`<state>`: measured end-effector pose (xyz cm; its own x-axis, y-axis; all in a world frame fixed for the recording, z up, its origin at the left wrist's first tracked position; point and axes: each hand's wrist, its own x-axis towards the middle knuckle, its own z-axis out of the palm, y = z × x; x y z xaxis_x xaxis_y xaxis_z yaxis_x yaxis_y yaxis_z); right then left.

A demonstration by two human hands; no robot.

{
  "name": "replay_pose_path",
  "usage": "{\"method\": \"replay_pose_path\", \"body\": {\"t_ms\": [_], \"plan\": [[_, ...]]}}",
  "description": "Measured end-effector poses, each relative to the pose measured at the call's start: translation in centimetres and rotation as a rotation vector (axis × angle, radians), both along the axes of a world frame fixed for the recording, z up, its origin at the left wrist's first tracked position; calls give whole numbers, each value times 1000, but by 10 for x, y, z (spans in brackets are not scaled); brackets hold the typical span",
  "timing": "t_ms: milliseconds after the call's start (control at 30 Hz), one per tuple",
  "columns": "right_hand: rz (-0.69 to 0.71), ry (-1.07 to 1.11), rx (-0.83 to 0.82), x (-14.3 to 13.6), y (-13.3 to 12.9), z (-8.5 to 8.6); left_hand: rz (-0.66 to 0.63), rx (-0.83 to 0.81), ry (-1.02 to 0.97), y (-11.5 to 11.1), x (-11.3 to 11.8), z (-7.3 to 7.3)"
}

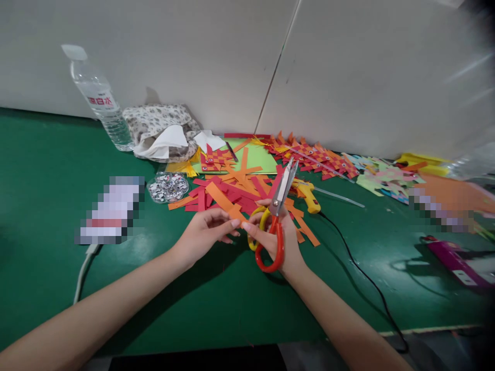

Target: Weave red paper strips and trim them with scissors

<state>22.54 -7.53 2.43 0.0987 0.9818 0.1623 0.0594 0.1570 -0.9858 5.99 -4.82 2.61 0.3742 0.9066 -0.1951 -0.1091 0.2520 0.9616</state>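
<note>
Between the fingertips of both hands is an orange paper strip (220, 198), slanting up to the left. My left hand (207, 229) pinches it near its lower end. My right hand (284, 239) pinches the same end with thumb and finger. Hooked on that right hand is a pair of scissors (276, 216) with red and yellow handles, blades pointing up and nearly closed. Just beyond the hands lies a pile of red and orange paper strips (242, 188). Woven red and orange paper fish (216, 158) lie behind it.
A yellow glue gun (309, 196) trails a black cord on the right, near a purple power strip (460, 263). At left are a phone (112, 208) on a cable, a bag of googly eyes (168, 187), a water bottle (100, 98) and a patterned tissue pouch (162, 121).
</note>
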Motion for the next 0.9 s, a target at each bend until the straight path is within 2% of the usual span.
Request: {"method": "replay_pose_path", "body": {"t_ms": [133, 200, 367, 600, 900], "plan": [[-136, -252, 155, 6, 0, 4, 90, 80, 43, 6, -3, -1], [-156, -430, 191, 11, 2, 5, 141, 126, 68, 10, -7, 0], [-98, -634, 160, 20, 5, 3, 210, 206, 69, 17, -15, 0], [10, -929, 143, 18, 5, 2, 234, 247, 120, 21, -18, -3], [41, -1037, 175, 17, 4, 2, 188, 233, 85, 22, -18, -9]]}}
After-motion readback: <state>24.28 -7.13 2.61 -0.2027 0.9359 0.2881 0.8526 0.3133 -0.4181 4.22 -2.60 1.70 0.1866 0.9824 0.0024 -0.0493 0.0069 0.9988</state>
